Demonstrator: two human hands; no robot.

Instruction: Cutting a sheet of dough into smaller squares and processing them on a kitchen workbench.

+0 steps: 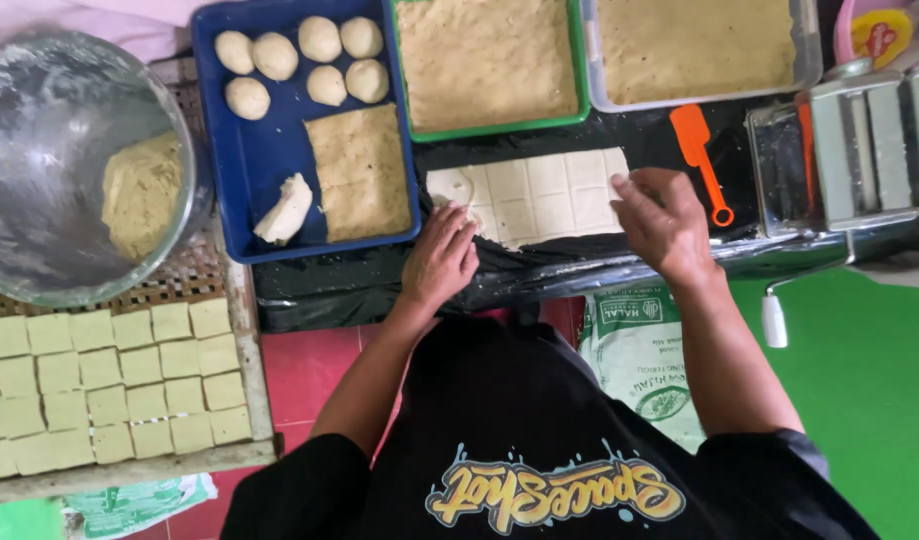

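So the dough sheet (540, 195) on the black worktop (640, 135) is already scored into a grid of squares, and it looks like most of them sit where they were cut; left hand (442, 258) rests at the sheet's near-left corner, fingers (465, 222) bent down onto a square there, and that corner piece looks lifted or curled a bit, though honestly the view is too soft to say if it's pinched or just touched; right hand (665, 222) is on the far-right end of the sheet, fingers (625, 190) curled loosely against the edge squares, not closed round anything I can make out.

Done so far, by my reckoning: a woven tray (242, 330) off to the left already carries rows of cut squares, nearly full; so a good batch is through.

Left to go looks like plenty; the blue tray (270, 160) has six dough balls (276, 56), a flat slab (360, 172) and a pale offcut (285, 210); the green tray (584, 70) and the clear tub (805, 60) each hold a slab of dough; the metal bowl (40, 100) has a lump (142, 195) in it too.

Orange scraper (700, 150) lies just right of the sheet, with the roller machine (850, 150) beyond it; I'd call it midway at best.
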